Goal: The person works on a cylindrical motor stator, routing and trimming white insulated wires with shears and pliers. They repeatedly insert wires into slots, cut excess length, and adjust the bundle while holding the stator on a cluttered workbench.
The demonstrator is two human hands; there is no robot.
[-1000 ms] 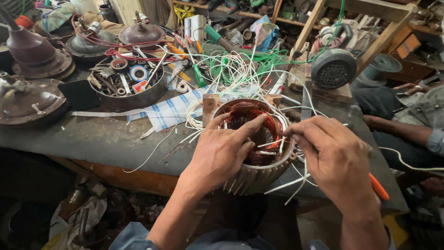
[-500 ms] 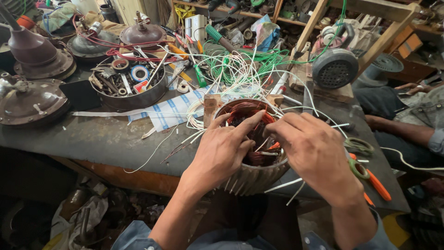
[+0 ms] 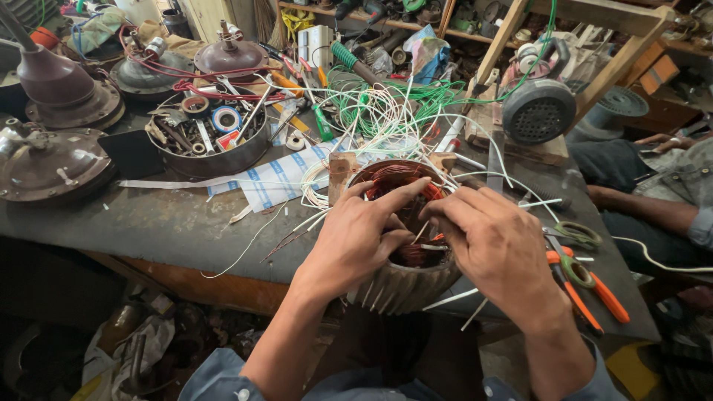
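A round finned motor stator point(image 3: 401, 286) with copper windings point(image 3: 397, 178) stands at the near edge of the dark workbench point(image 3: 148, 215). My left hand point(image 3: 356, 241) rests on its left rim, index finger stretched across the opening. My right hand point(image 3: 497, 249) covers the right rim, fingers curled down into the bore among the windings and white sleeved leads. Both hands touch the stator and its wires. What the fingertips pinch inside is hidden.
Orange-handled scissors point(image 3: 583, 278) lie right of the stator. A round metal tray of small tools point(image 3: 208, 137) sits behind left, with fan motor housings point(image 3: 52, 160) further left. Tangled white and green wires point(image 3: 386, 111) spread behind. Another person's arm point(image 3: 653, 212) rests at right.
My right hand has slid left over the stator rim and deeper into the bore, uncovering the scissors. My left hand stays on the left rim.
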